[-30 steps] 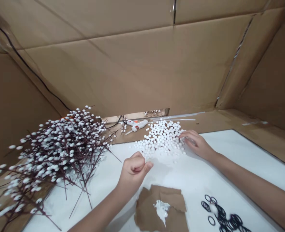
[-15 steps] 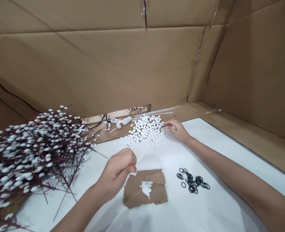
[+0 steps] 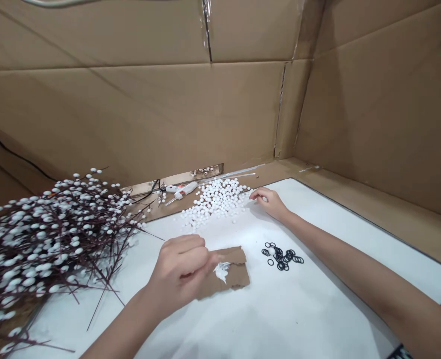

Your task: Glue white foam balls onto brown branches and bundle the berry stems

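Observation:
My left hand [image 3: 179, 271] is closed over the left side of a torn brown cardboard piece [image 3: 240, 278], thumb pressed to the curled fingers. What it holds, if anything, is hidden. A smear of white paste [image 3: 221, 271] lies on the cardboard just beyond the thumb. Farther off, my right hand [image 3: 272, 203] pinches thumb and fingers together at the right edge of a pile of small white balls [image 3: 220, 195]. Something tiny and pale shows at those fingertips, too small to name.
Black rings [image 3: 280, 257] lie in a loose heap on the white board [image 3: 280, 309]. Dark stems with white berries [image 3: 67, 224] fill the left side. Behind are a white glue gun [image 3: 185, 190], clear sticks [image 3: 239, 173] and cardboard walls [image 3: 141, 109].
The view has swung to the right. My left hand has moved over the cardboard, its thumb now reaching toward the paste. My right hand stays by the balls, slightly apart from the pile.

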The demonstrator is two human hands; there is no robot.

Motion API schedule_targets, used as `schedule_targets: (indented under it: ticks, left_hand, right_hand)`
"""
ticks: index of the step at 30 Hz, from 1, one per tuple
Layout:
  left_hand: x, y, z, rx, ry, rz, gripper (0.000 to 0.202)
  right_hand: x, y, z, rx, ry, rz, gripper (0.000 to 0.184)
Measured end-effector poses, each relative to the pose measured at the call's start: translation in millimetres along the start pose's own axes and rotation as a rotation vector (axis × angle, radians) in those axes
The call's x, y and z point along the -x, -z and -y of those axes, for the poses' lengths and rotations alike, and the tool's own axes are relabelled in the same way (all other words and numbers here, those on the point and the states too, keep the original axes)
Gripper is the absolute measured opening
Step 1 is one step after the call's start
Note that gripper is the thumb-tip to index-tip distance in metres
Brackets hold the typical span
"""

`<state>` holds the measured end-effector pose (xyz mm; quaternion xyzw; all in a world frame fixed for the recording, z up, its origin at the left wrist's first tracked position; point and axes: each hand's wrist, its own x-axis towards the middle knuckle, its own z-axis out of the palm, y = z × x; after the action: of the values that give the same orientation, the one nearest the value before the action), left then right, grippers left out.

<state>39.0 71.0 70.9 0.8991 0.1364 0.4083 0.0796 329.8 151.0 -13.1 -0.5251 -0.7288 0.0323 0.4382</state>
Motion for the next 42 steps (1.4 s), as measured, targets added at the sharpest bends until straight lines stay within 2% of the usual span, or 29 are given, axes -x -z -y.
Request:
schedule_targets:
  ticks: [4, 7, 11, 14, 16, 20, 23, 29, 34, 37, 42]
  left_hand:
    - [11, 0.6, -5, 0.115, 0.018, 0.025, 0.041]
    - [34, -0.8, -13, 0.243, 0.087, 0.054, 0.038]
    - [76, -13.3, -23, 0.456, 0.433, -0.004, 0.040]
    - [98, -24.5, -25, 0.574, 0.663, -0.105, 0.029]
    - [102, -27.9, -25, 0.572, 0.742, -0.165, 0.023]
    - [99, -25.0, -24, 0.473, 0.673, -0.227, 0.013]
    - [96, -21.6, -28, 0.351, 0.590, -0.229, 0.011]
    - [94, -21.4, -34, 0.235, 0.492, -0.173, 0.014]
    - [95, -22.8, -34, 0.255, 0.358, -0.198, 0.023]
    - [96, -23.0, -34, 0.258, 0.282, -0.179, 0.032]
    - [97, -22.3, -34, 0.174, 0.226, -0.157, 0.032]
  right_hand:
    - [4, 0, 4, -0.014, 0.004, 0.007, 0.020]
    - [6, 2, 9, -0.041, 0.006, -0.005, 0.020]
    - [9, 6, 31, -0.125, 0.030, -0.020, 0.019]
    - [16, 5, 69, -0.227, 0.106, 0.041, 0.020]
    - [25, 1, 103, -0.302, 0.174, 0.134, 0.020]
    - [53, -9, 163, -0.434, 0.225, 0.348, 0.014]
    - [72, -17, 184, -0.502, 0.233, 0.406, 0.013]
    - [91, -29, 180, -0.582, 0.172, 0.368, 0.015]
    - [93, -32, 179, -0.597, 0.306, 0.277, 0.013]
    - [92, -32, 181, -0.607, 0.335, 0.257, 0.009]
    - [92, -33, 179, -0.636, 0.364, 0.254, 0.007]
